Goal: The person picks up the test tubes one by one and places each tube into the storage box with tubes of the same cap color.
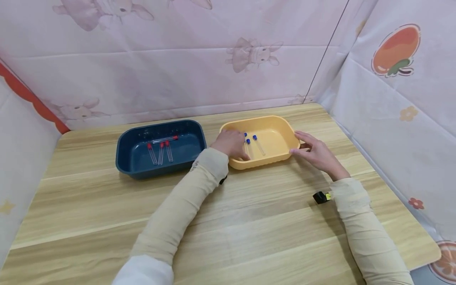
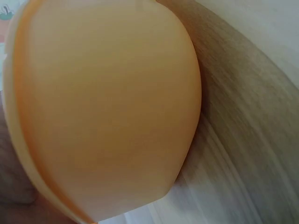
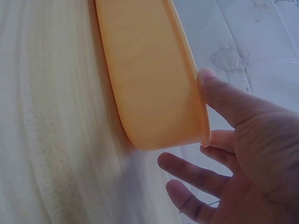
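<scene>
A yellow tray (image 1: 263, 161) holds a few clear tubes with blue caps (image 1: 254, 137). My left hand (image 1: 232, 143) reaches over its left end, with the fingers down inside beside the tubes. The hand itself hides its fingertips, so whether they pinch a tube is unclear. In the left wrist view the tray's outer wall (image 2: 112, 102) covers most of that hand. At the right end, my right hand (image 1: 315, 154) grips the tray's rim. Its thumb (image 3: 224, 95) lies on the rim in the right wrist view, a finger is behind the rim, and other fingers are spread below.
Left of the yellow tray stands a dark blue tray (image 1: 160, 171) holding several clear tubes with red caps (image 1: 167, 143). Both trays sit on a wood-grain table (image 1: 249, 229), near its back edge. A printed curtain (image 1: 178, 79) hangs behind and at the sides.
</scene>
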The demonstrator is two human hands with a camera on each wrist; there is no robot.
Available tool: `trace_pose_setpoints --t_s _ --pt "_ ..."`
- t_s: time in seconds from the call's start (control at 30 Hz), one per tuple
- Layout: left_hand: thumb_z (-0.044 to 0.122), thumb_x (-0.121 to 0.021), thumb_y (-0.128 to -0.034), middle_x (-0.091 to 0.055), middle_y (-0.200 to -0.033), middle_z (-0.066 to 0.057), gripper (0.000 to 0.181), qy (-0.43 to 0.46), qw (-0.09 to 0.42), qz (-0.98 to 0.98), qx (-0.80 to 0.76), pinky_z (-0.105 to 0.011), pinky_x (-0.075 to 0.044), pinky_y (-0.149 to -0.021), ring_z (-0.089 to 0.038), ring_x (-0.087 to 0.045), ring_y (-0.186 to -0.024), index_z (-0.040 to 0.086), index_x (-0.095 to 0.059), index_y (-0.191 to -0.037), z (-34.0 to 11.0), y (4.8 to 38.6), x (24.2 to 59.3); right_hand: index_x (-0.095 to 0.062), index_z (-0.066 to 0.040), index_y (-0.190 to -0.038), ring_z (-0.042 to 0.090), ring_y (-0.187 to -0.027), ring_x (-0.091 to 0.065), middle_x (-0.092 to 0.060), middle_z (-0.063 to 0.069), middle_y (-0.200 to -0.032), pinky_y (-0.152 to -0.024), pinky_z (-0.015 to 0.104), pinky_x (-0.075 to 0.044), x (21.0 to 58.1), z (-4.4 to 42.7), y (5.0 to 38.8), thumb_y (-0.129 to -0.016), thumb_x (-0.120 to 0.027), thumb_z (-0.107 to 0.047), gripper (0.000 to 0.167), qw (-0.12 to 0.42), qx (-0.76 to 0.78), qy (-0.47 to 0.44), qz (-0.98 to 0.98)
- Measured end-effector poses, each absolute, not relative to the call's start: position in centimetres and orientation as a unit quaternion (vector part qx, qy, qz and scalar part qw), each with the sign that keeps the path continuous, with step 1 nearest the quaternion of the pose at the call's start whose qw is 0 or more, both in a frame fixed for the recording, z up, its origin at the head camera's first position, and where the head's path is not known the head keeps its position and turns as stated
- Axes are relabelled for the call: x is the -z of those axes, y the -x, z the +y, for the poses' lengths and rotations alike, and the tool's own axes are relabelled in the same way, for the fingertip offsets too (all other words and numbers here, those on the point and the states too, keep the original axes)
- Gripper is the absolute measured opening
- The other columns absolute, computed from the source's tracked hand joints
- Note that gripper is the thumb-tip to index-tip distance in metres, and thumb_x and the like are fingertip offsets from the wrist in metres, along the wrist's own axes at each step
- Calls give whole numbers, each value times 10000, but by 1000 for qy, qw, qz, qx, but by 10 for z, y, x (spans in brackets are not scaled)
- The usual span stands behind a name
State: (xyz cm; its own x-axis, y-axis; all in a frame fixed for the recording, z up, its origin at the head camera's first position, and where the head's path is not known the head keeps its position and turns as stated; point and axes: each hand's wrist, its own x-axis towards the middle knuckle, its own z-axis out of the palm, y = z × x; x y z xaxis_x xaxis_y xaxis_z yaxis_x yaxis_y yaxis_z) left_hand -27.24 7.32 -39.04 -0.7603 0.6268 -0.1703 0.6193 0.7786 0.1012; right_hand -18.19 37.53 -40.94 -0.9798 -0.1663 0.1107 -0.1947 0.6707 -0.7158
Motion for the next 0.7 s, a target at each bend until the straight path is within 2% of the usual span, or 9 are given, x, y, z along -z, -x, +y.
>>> trace_pose_setpoints --t_s 0.1,0.27,0.53,0.7 --pt "638 -804 -810 -664 -1200 -30 641 -328 95 940 -8 -454 -454 -1025 -228 -592 -1116 107 -717 -1158 75 273 392 -384 101 -1532 437 -1139 -641 -322 245 -1631 -813 60 -466 410 375 182 -954 -752 -68 706 17 -393 -98 -914" --pt "654 -789 -812 -634 -1268 -38 703 -324 87 942 7 -475 -476 -1026 -238 -581 -1165 98 -695 -1231 77 273 395 -387 99 -1533 427 -1130 -645 -327 242 -1629 -814 64 -468 409 373 182 -955 -753 -75 706 17 -393 -100 -914" --pt "673 -761 -829 -622 -1215 -41 659 -325 81 942 -4 -458 -501 -972 -237 -575 -1132 121 -708 -1184 80 273 397 -374 109 -1533 445 -1136 -637 -309 256 -1632 -809 45 -460 409 374 182 -959 -743 -60 703 17 -395 -98 -913" --pt "664 -750 -843 -612 -1266 -44 634 -330 84 940 -7 -457 -493 -988 -238 -568 -1156 136 -713 -1192 82 275 398 -378 99 -1537 433 -1130 -641 -315 245 -1634 -809 47 -459 408 374 182 -959 -747 -73 707 17 -394 -96 -914"
